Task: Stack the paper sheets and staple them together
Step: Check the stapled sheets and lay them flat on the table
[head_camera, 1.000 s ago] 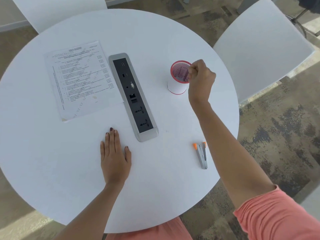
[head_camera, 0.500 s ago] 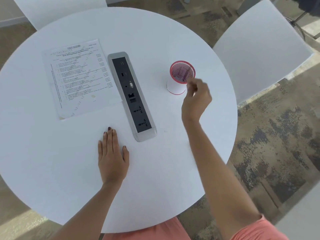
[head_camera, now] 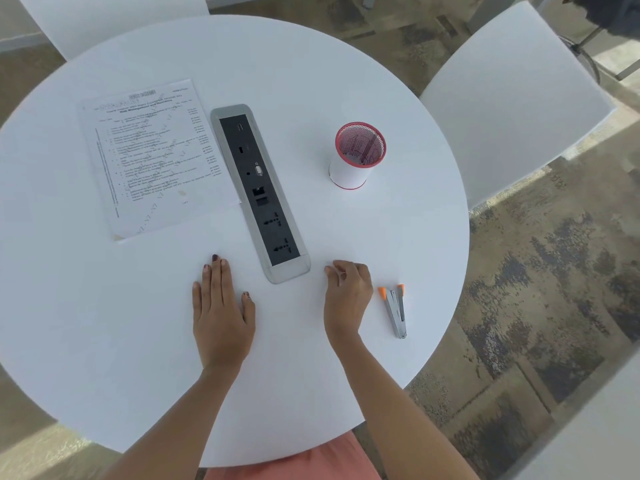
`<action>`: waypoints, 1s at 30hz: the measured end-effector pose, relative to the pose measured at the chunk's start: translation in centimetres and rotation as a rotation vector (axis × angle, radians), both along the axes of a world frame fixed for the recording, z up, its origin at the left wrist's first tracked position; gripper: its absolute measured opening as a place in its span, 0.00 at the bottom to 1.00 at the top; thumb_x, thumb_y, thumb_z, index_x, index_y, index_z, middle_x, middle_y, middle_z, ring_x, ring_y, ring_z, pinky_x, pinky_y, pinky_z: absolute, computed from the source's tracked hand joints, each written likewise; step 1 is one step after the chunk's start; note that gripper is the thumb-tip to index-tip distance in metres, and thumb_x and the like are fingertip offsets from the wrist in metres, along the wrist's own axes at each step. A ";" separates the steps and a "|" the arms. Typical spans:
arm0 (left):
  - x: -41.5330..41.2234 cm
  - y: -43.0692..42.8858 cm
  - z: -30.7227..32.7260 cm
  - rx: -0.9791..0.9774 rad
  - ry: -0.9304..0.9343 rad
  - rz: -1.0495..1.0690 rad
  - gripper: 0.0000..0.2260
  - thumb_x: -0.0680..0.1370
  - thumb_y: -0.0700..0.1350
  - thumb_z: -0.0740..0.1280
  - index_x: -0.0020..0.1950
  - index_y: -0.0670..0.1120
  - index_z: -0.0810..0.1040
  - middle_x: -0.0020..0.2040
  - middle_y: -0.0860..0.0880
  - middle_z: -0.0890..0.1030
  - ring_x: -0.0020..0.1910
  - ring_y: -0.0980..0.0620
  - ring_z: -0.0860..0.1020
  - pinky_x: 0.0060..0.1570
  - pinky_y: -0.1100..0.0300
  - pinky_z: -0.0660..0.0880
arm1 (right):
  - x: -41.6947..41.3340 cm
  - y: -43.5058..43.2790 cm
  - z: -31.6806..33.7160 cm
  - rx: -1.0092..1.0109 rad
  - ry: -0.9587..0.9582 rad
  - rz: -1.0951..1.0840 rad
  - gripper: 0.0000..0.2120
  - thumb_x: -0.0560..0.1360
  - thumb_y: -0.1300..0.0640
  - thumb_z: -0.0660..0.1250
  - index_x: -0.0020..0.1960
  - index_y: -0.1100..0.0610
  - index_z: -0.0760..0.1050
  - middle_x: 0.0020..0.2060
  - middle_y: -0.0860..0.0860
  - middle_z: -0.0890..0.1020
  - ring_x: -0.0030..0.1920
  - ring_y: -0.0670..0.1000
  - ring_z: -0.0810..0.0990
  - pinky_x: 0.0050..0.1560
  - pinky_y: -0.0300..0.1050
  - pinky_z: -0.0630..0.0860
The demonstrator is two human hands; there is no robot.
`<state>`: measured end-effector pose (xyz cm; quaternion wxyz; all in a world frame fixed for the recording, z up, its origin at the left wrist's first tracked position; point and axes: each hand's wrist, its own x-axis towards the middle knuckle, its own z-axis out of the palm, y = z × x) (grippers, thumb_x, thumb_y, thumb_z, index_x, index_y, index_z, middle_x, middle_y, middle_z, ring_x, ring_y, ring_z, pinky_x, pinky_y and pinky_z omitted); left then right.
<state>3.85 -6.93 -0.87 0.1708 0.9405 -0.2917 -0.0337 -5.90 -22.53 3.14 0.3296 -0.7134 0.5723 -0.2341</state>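
Resting flat, your left hand [head_camera: 221,306] lies spread and empty on the white surface [head_camera: 104,341], fingers together, palm down. Your right hand [head_camera: 346,296] sits loosely curled, fingertips touching the surface, gripping nothing.

Paper sheets [head_camera: 152,157]: printed, thin, lying forward and outward of your left hand, well apart from it, one edge just beside the socket strip [head_camera: 258,192]. Whether it is one sheet or several already stacked, cannot tell.

Stapler [head_camera: 394,310]: small, bare metal, orange tips, lying just to the outer side of your right hand, jaws slightly apart.

Mesh pen cup [head_camera: 356,154]: red rim, white base, forward of your right hand.

Suggested: draw the sheets toward you with the left hand, square the edges by tapping them, then take the stapler in the right. Paper slides easily on this smooth top; pin one corner before squeezing.
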 end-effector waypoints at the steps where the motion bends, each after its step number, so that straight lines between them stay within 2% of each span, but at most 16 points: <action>1: 0.1 0.0 0.0 -0.001 -0.002 0.002 0.27 0.81 0.47 0.52 0.80 0.39 0.56 0.80 0.43 0.59 0.80 0.45 0.58 0.78 0.48 0.54 | 0.2 0.0 0.0 -0.007 0.009 -0.004 0.03 0.75 0.62 0.68 0.47 0.60 0.81 0.41 0.47 0.73 0.44 0.55 0.78 0.47 0.48 0.76; 6: 0.0 0.0 0.0 -0.001 -0.003 0.000 0.27 0.81 0.47 0.52 0.80 0.39 0.56 0.80 0.43 0.59 0.79 0.45 0.58 0.78 0.48 0.54 | 1.0 0.0 0.0 -0.035 0.079 0.005 0.05 0.76 0.63 0.67 0.45 0.61 0.81 0.38 0.50 0.71 0.41 0.57 0.75 0.42 0.45 0.72; 11: 0.0 0.0 0.0 -0.002 -0.004 0.003 0.27 0.81 0.47 0.53 0.80 0.39 0.56 0.80 0.43 0.59 0.79 0.45 0.58 0.79 0.48 0.53 | 1.6 -0.3 0.4 -0.004 0.141 -0.002 0.07 0.76 0.64 0.65 0.42 0.63 0.80 0.37 0.51 0.69 0.39 0.58 0.74 0.38 0.43 0.64; 16: 0.0 0.0 0.0 0.004 -0.001 0.001 0.27 0.81 0.47 0.53 0.79 0.39 0.56 0.80 0.43 0.59 0.80 0.45 0.58 0.79 0.48 0.53 | 1.9 -0.7 0.7 -0.001 0.256 0.050 0.07 0.74 0.68 0.61 0.41 0.64 0.76 0.40 0.53 0.69 0.41 0.57 0.73 0.36 0.45 0.64; 20: 0.0 0.0 0.0 0.000 0.010 -0.004 0.28 0.81 0.48 0.51 0.80 0.39 0.56 0.80 0.43 0.59 0.80 0.45 0.57 0.79 0.48 0.53 | 2.1 -1.3 0.7 -0.033 0.366 0.096 0.06 0.75 0.69 0.60 0.41 0.65 0.75 0.43 0.59 0.74 0.40 0.54 0.67 0.38 0.47 0.66; 24: 0.1 0.0 0.0 -0.002 0.004 -0.004 0.28 0.81 0.48 0.52 0.80 0.39 0.56 0.80 0.43 0.59 0.80 0.45 0.58 0.78 0.48 0.54 | 2.0 -1.7 0.1 -0.046 0.402 0.099 0.06 0.72 0.72 0.60 0.39 0.65 0.73 0.39 0.62 0.74 0.37 0.55 0.65 0.36 0.49 0.64; 27: 0.1 0.0 0.0 -0.008 0.005 -0.004 0.28 0.81 0.48 0.52 0.79 0.39 0.56 0.80 0.43 0.59 0.79 0.45 0.58 0.79 0.48 0.53 | 0.9 -2.0 0.6 -0.009 0.283 0.097 0.06 0.71 0.72 0.60 0.40 0.62 0.69 0.35 0.56 0.70 0.35 0.54 0.66 0.35 0.45 0.62; 30: 0.0 0.0 0.1 -0.004 0.001 -0.005 0.27 0.81 0.48 0.52 0.79 0.39 0.57 0.80 0.43 0.59 0.79 0.45 0.58 0.78 0.48 0.54 | -0.5 -3.2 1.7 0.264 -0.018 -0.115 0.06 0.70 0.68 0.62 0.39 0.61 0.67 0.32 0.54 0.76 0.30 0.50 0.71 0.29 0.36 0.66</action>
